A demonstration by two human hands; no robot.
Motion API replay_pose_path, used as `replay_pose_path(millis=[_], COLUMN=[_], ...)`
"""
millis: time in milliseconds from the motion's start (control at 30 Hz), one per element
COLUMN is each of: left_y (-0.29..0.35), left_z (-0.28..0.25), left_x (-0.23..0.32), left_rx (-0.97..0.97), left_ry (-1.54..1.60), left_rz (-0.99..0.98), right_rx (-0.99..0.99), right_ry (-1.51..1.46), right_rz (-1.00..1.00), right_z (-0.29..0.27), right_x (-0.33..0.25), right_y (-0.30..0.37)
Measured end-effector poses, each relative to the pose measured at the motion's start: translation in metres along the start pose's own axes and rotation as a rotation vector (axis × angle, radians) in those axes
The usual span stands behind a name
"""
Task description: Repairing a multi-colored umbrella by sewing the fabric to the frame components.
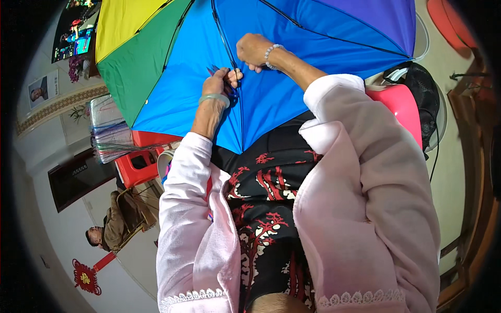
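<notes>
A wide-spread umbrella (193, 104) with yellow, green, blue and purple panels and thin black ribs lies over my lap. My left hand (219, 83), with a pale bangle at the wrist, is closed, its fingertips pinching at a rib in the blue panel. A dark blue pointed thing sticks out of that hand; its kind is unclear. Just above and to the right, my right hand (254, 52), wearing a beaded bracelet, is held closed over the blue cloth. Whatever its fingers pinch is too small or hidden to make out.
On the left stand a red plastic stool (136, 168) and a bundle in clear plastic (109, 128). A person (107, 229) sits farther off. At the right are a pink rounded thing (399, 107), a black mesh item (425, 94) and wooden furniture (469, 130).
</notes>
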State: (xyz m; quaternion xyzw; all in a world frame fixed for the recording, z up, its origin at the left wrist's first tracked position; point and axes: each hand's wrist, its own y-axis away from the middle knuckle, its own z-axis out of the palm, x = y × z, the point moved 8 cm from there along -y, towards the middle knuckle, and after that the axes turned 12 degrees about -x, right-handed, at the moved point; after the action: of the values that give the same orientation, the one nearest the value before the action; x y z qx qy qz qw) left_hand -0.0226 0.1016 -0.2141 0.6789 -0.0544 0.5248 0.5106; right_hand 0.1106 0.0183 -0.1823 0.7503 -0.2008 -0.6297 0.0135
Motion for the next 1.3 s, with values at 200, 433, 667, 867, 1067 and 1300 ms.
replay_pose_path(millis=[200,433,667,867,1067,1300], left_y=[-0.006,-0.005,-0.006,-0.005,-0.007,-0.006], left_z=[0.004,0.007,0.001,0.002,0.002,0.008], left_x=[0.002,0.003,-0.002,0.001,0.0,-0.001], left_rx=[-0.127,-0.185,-0.054,-0.062,-0.063,-0.074], left_ry=[0.006,-0.052,0.078,0.06,0.042,0.007], left_rz=[0.011,-0.01,0.013,-0.01,-0.027,-0.01], right_rx=[-0.13,-0.111,-0.118,-0.123,-0.13,-0.127], right_ry=[0.065,0.105,0.106,0.126,0.148,0.134], right_rz=[0.138,0.065,0.062,0.061,0.078,0.09], right_z=[0.013,0.015,0.014,0.014,0.014,0.012], right_x=[0.014,0.007,0.01,0.008,0.005,0.007], right_y=[0.003,0.006,0.005,0.005,0.007,0.008])
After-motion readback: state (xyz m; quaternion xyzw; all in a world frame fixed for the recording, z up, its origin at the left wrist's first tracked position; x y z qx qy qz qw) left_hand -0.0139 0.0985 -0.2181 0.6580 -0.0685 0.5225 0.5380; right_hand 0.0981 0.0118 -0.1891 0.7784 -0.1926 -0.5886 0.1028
